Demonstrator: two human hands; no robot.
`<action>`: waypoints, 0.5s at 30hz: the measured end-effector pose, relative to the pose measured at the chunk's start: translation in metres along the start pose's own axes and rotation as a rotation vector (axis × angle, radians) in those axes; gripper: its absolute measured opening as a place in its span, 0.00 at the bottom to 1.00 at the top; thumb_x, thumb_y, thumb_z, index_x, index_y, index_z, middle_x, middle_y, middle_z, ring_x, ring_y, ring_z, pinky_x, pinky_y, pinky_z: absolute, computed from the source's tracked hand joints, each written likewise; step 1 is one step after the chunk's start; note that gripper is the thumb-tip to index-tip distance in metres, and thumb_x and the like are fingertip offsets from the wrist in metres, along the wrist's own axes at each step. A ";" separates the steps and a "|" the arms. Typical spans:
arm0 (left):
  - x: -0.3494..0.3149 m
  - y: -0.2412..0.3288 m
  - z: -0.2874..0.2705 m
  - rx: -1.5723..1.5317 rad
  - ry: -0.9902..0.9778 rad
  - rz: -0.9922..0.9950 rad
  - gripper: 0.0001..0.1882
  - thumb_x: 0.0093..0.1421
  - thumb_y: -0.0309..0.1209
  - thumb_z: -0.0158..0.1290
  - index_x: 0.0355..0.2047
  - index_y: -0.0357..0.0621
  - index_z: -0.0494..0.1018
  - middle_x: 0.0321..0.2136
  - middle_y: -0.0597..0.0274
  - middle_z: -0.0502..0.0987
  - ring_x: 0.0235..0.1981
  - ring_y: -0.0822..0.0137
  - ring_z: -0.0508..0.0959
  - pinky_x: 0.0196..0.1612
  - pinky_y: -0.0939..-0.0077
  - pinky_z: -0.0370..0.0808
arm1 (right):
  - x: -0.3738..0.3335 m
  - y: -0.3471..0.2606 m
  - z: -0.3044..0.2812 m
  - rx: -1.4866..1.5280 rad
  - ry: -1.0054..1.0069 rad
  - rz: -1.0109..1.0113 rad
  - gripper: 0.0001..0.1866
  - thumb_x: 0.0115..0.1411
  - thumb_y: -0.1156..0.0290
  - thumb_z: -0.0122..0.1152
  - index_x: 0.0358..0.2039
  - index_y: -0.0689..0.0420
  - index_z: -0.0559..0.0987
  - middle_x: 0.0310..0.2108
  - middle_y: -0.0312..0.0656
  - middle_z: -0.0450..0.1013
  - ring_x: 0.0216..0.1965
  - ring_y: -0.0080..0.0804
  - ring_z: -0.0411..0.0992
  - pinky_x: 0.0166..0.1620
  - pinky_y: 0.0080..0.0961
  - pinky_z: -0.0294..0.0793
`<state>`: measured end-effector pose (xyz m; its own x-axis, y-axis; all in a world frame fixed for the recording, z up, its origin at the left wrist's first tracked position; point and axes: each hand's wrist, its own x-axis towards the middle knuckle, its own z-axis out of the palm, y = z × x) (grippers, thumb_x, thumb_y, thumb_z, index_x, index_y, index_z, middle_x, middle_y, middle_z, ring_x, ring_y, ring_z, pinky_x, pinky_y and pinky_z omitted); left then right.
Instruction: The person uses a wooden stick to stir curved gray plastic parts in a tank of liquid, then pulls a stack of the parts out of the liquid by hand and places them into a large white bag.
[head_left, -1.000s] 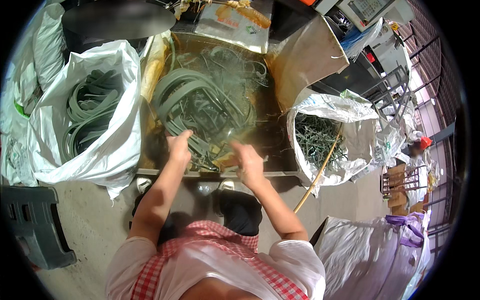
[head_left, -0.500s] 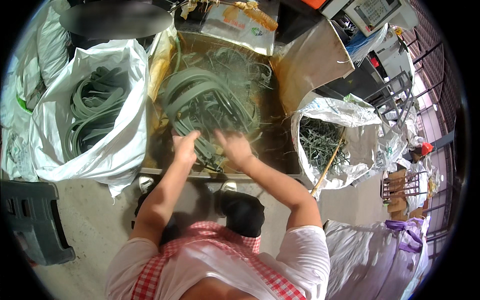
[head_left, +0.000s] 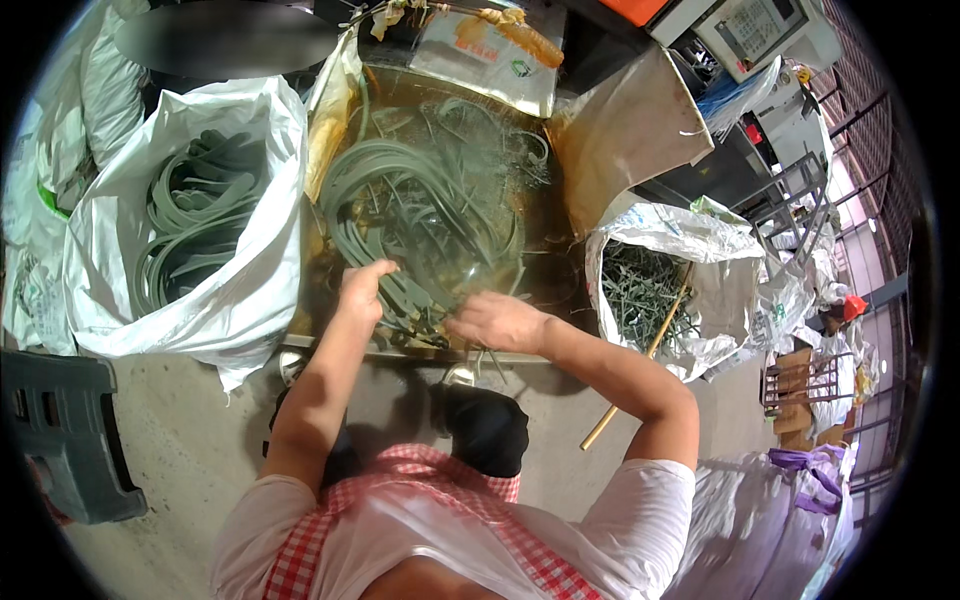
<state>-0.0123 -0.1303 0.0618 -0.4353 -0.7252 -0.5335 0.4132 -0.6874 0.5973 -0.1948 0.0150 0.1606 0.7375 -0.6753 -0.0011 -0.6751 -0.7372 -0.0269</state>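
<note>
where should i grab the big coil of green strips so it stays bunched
Probably its near left bend: the coil curves there with several flat strips side by side, so one grip may take them together. Come from the near left, where the left hand is, its thumb uppermost.

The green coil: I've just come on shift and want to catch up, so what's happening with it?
A person in a checked apron leans over a brown tray. The left hand grips the near side of the green coil; the right hand is beside it, near thin strands, its grip unclear. The coil lies in the tray. The left sack holds coiled strips; the right sack holds green scraps and a stick.
</note>
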 end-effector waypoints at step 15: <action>0.018 -0.019 -0.015 -0.216 -0.029 -0.272 0.08 0.51 0.25 0.50 0.33 0.36 0.70 0.32 0.53 0.75 0.33 0.56 0.76 0.41 0.55 0.75 | 0.012 0.019 -0.052 -0.113 0.189 0.077 0.12 0.45 0.72 0.54 0.33 0.54 0.69 0.28 0.37 0.66 0.32 0.36 0.66 0.32 0.28 0.68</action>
<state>-0.0165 -0.1309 0.0315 -0.5737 -0.5153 -0.6367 0.4375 -0.8499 0.2937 -0.1992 -0.0084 0.2118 0.6746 -0.7138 0.1882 -0.7348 -0.6737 0.0786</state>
